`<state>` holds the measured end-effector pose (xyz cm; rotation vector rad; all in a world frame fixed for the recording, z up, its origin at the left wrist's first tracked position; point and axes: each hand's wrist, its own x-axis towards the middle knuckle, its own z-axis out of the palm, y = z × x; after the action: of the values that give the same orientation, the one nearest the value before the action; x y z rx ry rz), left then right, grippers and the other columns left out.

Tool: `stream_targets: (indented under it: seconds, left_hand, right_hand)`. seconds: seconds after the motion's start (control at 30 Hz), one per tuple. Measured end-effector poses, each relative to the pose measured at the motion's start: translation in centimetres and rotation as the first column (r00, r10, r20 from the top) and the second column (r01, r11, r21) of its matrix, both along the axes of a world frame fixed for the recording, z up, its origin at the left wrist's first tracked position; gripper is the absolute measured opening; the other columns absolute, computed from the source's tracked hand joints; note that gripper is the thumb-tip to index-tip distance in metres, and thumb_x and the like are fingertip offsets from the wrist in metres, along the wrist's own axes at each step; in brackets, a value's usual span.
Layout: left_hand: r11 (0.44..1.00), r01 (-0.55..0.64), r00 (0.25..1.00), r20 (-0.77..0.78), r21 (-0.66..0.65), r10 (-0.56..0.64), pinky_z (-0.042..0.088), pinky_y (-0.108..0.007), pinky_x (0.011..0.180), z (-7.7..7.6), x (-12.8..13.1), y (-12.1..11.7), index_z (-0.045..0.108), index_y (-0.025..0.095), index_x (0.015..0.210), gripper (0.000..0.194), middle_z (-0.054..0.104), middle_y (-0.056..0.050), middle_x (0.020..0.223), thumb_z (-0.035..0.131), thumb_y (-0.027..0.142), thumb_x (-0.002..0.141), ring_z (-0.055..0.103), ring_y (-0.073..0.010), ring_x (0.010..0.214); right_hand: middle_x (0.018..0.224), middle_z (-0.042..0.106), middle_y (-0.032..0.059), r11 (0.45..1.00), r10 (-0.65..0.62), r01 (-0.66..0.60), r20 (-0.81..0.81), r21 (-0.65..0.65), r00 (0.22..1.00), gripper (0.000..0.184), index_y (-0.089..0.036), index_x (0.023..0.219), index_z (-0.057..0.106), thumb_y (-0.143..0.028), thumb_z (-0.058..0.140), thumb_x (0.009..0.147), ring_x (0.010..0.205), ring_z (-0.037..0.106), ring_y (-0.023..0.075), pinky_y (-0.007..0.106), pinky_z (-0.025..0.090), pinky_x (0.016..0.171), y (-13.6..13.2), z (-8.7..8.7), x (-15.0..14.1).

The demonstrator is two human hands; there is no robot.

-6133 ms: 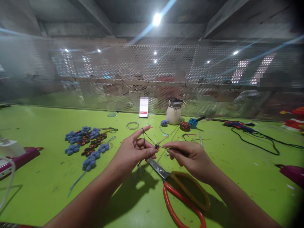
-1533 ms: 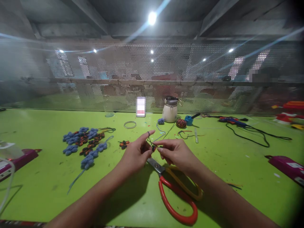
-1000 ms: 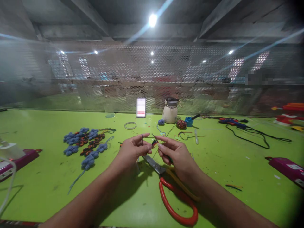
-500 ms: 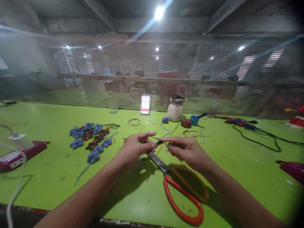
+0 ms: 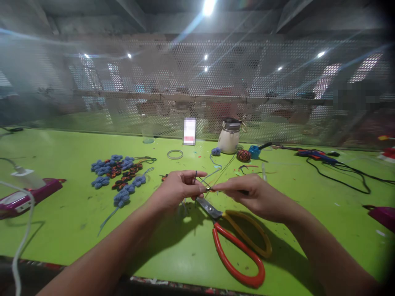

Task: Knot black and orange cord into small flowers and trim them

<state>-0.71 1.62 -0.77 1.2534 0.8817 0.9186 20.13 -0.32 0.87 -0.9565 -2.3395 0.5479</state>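
My left hand [image 5: 177, 188] is closed on dark yarn [image 5: 195, 177], a strand of which loops over its raised index finger. My right hand [image 5: 261, 198] pinches a thin crochet hook [image 5: 212, 189], its tip at the yarn by the left thumb; most of the hook is hidden by the fingers. Strands run back toward a ball of dark and red-orange yarn [image 5: 243, 155]. Below both hands lie scissors [image 5: 216, 213] with one red and one yellow handle, blades partly under my left hand. Crocheted blue flowers [image 5: 121, 198] and dark-orange ones [image 5: 121, 181] lie to the left.
Toward the back stand a cream jar [image 5: 228, 140], a blue pot [image 5: 254, 152], a propped phone [image 5: 189, 131] and a clear cup [image 5: 148, 133]. A ring [image 5: 175, 154] and a small blue yarn ball [image 5: 216, 151] lie nearby. Power strips [image 5: 51, 189] flank the green table; a corded tool [image 5: 317, 156] lies right.
My right hand has turned and come closer to my left, its fingertips now almost at the left thumb. My left hand keeps its hold on the yarn. The view has tilted slightly.
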Motion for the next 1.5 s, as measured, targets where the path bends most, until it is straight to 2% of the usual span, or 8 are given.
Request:
stream_targets:
  seconds: [0.6,0.87,1.03,1.2,1.3,1.37,1.43,1.5]
  left_hand:
    - [0.984,-0.04,0.978,-0.193,0.172,0.074,0.038,-0.024,0.055,-1.1,0.9,0.0,0.058,0.008,0.107,0.045,0.059,0.0,0.063,0.065,0.014,0.063,0.051,-0.0095,0.054]
    - [0.955,-0.035,0.959,-0.258,0.293,0.114,0.041,-0.025,0.057,-2.0,0.9,0.5,0.061,0.01,0.105,0.041,0.059,0.001,0.061,0.062,0.016,0.065,0.052,-0.0113,0.055]
    - [0.914,-0.044,0.893,-0.395,0.403,0.217,0.041,-0.024,0.055,-1.7,1.0,0.1,0.065,0.01,0.095,0.03,0.06,-0.001,0.061,0.059,0.016,0.066,0.052,-0.0124,0.056]
    - [0.86,-0.029,0.845,-0.447,0.51,0.294,0.041,-0.024,0.055,-1.7,1.2,-0.1,0.064,0.013,0.1,0.031,0.061,0.0,0.06,0.057,0.017,0.07,0.052,-0.012,0.053]
    - [0.778,-0.04,0.825,-0.419,0.627,0.38,0.042,-0.025,0.061,-2.0,1.2,-0.2,0.061,0.014,0.108,0.036,0.063,-0.001,0.065,0.056,0.017,0.072,0.054,-0.0133,0.058]
    - [0.702,-0.049,0.815,-0.378,0.711,0.439,0.043,-0.027,0.067,-2.0,1.1,-0.4,0.057,0.015,0.115,0.04,0.064,-0.003,0.071,0.054,0.016,0.075,0.056,-0.0149,0.065]
    - [0.632,-0.06,0.812,-0.331,0.773,0.481,0.042,-0.029,0.073,-2.0,1.0,-0.7,0.054,0.015,0.119,0.042,0.064,-0.005,0.077,0.052,0.016,0.078,0.056,-0.0163,0.072]
    - [0.601,-0.095,0.818,-0.281,0.794,0.501,0.041,-0.03,0.076,-1.9,1.0,-0.8,0.052,0.015,0.122,0.042,0.063,-0.006,0.079,0.05,0.017,0.079,0.055,-0.0169,0.075]
  right_hand:
    - [0.07,0.063,0.0009,0.968,-0.182,0.09,0.407,0.236,0.895,0.055,-0.033,0.114,0.06,0.0,0.051,0.072,0.057,0.051,0.0112,0.022,0.029,0.052,-1.0,0.0,-0.6]
    - [0.067,0.061,0.0005,0.944,-0.235,0.097,0.437,0.316,0.868,0.052,-0.033,0.113,0.06,-0.002,0.052,0.072,0.053,0.047,0.0102,0.023,0.024,0.049,-1.0,-0.4,-0.7]
    - [0.069,0.062,0.0001,0.926,-0.279,0.109,0.459,0.362,0.844,0.052,-0.036,0.112,0.06,-0.002,0.051,0.074,0.054,0.047,0.0113,0.025,0.021,0.049,-1.1,-0.9,-1.1]
    - [0.067,0.063,0.001,0.907,-0.339,0.164,0.441,0.388,0.831,0.054,-0.034,0.109,0.062,0.0,0.052,0.069,0.053,0.049,0.0126,0.026,0.021,0.049,-0.9,-1.5,-1.8]
    - [0.072,0.066,0.0038,0.924,-0.337,0.269,0.248,0.272,0.908,0.044,-0.029,0.104,0.066,-0.003,0.051,0.072,0.061,0.054,0.0155,0.025,0.029,0.052,-0.6,-2.0,-2.4]
    - [0.069,0.065,0.0043,0.938,-0.344,0.344,-0.024,0.043,0.939,0.034,-0.024,0.099,0.069,-0.008,0.05,0.075,0.06,0.054,0.0153,0.025,0.034,0.053,-0.3,-2.5,-3.2]
    - [0.057,0.06,0.0015,0.895,-0.418,0.331,-0.303,-0.3,0.856,0.027,-0.018,0.095,0.071,-0.015,0.054,0.075,0.048,0.048,0.012,0.024,0.033,0.047,0.0,-3.2,-4.1]
    - [0.049,0.052,-0.0025,0.798,-0.508,0.173,-0.491,-0.577,0.708,0.027,-0.015,0.096,0.069,-0.021,0.059,0.072,0.039,0.039,0.0077,0.022,0.029,0.04,0.1,-3.8,-5.0]
